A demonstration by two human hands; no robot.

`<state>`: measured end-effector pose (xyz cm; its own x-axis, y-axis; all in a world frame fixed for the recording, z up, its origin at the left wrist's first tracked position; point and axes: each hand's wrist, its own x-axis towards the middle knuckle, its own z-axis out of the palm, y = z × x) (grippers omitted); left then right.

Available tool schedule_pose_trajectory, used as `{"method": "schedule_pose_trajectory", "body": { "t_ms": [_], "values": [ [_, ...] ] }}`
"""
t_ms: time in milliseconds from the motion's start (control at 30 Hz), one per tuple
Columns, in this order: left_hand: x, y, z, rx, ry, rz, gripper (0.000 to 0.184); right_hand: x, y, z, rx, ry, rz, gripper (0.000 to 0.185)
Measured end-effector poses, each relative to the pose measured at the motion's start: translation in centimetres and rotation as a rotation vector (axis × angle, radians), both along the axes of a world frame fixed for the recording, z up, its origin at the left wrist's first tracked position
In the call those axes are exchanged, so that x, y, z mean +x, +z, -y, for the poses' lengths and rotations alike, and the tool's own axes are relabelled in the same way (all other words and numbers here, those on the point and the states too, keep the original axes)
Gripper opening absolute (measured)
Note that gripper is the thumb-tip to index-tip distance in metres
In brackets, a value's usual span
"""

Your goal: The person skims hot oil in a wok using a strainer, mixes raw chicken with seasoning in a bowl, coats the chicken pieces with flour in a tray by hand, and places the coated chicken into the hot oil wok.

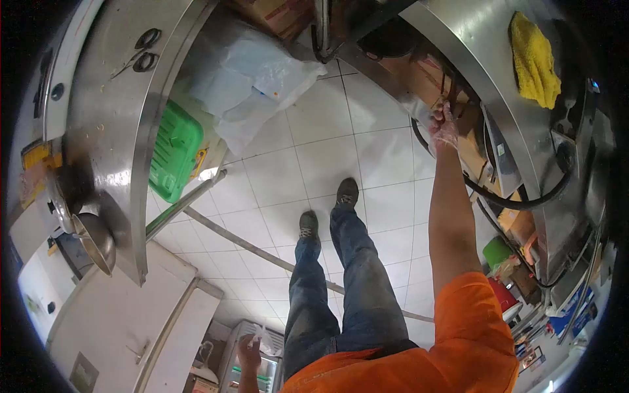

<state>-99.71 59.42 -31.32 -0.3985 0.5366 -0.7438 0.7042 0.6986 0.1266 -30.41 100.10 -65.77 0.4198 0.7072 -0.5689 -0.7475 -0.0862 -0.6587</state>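
Observation:
My right hand (pixel 444 128), in a thin clear plastic glove, reaches out at the edge of the right-hand counter. Its fingers are closed near a brown cardboard box (pixel 429 75); whatever they hold, if anything, is hidden. Low in the view, beside my leg, my left hand (pixel 249 354) is closed around a crumpled piece of clear plastic (pixel 263 339), perhaps a glove. A black hose (pixel 524 203) loops below my right hand.
On the left steel counter (pixel 114 131) lie black-handled scissors (pixel 145 49) and a metal bowl (pixel 98 242). Beneath it are a green crate (pixel 173 150) and a clear plastic bag (pixel 262 78). A metal bar (pixel 242 243) crosses near my legs. A yellow cloth (pixel 534 62) lies on the right counter.

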Motion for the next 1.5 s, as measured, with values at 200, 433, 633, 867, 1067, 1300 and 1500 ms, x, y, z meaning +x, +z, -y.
{"method": "schedule_pose_trajectory", "body": {
  "t_ms": [200,433,633,867,1067,1300,1500],
  "values": [
    [1.2,0.5,0.1,0.056,0.011,-0.048,0.019,0.4,1.1,-1.6,0.06,-0.079,-0.048,0.022],
    [4.8,1.3,-4.1,0.271,0.222,0.164,0.015,-1.2,-1.4,2.2,-0.029,-0.179,-0.078,0.024],
    [10.0,5.9,-11.3,0.475,0.543,0.648,0.009,-20.3,17.9,16.1,-0.092,0.445,0.304,0.035],
    [13.3,15.2,-11.4,0.469,-0.079,1.022,0.014,-35.2,46.7,32.9,0.245,1.088,0.667,0.074],
    [14.5,19.6,-5.6,0.528,-0.345,1.149,0.031,-35.0,53.0,43.8,0.165,0.746,0.547,0.024],
    [17.7,21.5,-1.2,0.936,-0.835,1.348,0.012,-31.7,61.1,54.5,0.032,0.447,0.716,0.028],
    [22.4,26.2,3.5,0.804,-0.81,1.479,0.017,-30.0,64.0,62.7,0.297,0.255,0.895,0.115]
  ]
}}
